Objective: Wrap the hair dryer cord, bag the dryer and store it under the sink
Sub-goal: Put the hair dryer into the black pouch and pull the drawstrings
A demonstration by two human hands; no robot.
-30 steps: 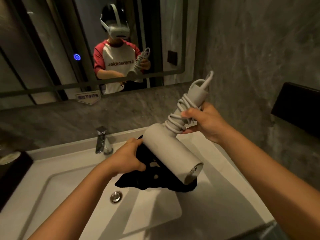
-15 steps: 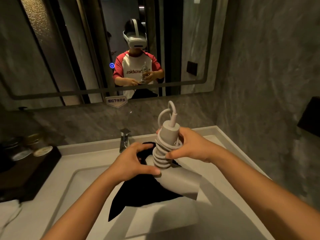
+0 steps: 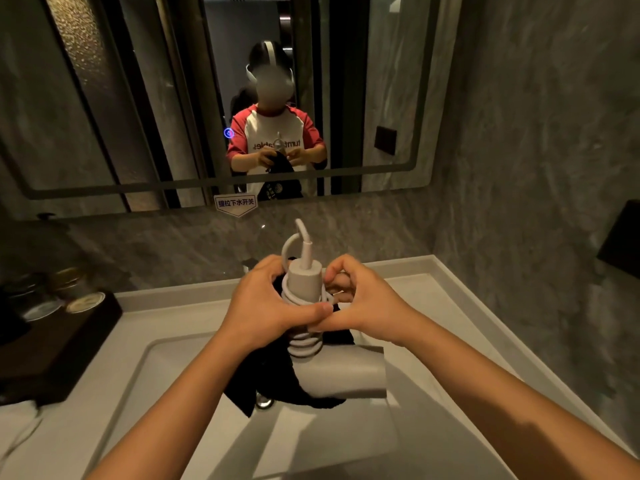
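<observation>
On the far left of the pale worktop (image 3: 166, 306) stands a dark wooden tray (image 3: 59, 351) carrying lidded jars (image 3: 74, 289), well apart from the hands. The sunken white sink (image 3: 166, 382) fills the middle, its metal drain (image 3: 265, 400) partly hidden under hanging black cloth, and the tap (image 3: 250, 264) is almost wholly blocked from view by the left hand. Above, a wide mirror (image 3: 104, 98) with a small sign (image 3: 236, 203) at its lower edge reflects the person in a red-sleeved shirt; a dark box (image 3: 621, 237) is fixed to the grey stone wall on the right. The left hand (image 3: 266, 306) is curled closed around the upright handle of the hair dryer (image 3: 341, 372), pressing the black bag (image 3: 273, 382) against it (the cloth droops below the wrist towards the drain). The white cord (image 3: 304, 342) is coiled round the handle in tight loops, one loop arching over its top. The right hand (image 3: 363, 303) is loosely bent, fingertips pinched at the coils and touching the left thumb. The dryer is held above the sink, handle up, barrel pointing right.
</observation>
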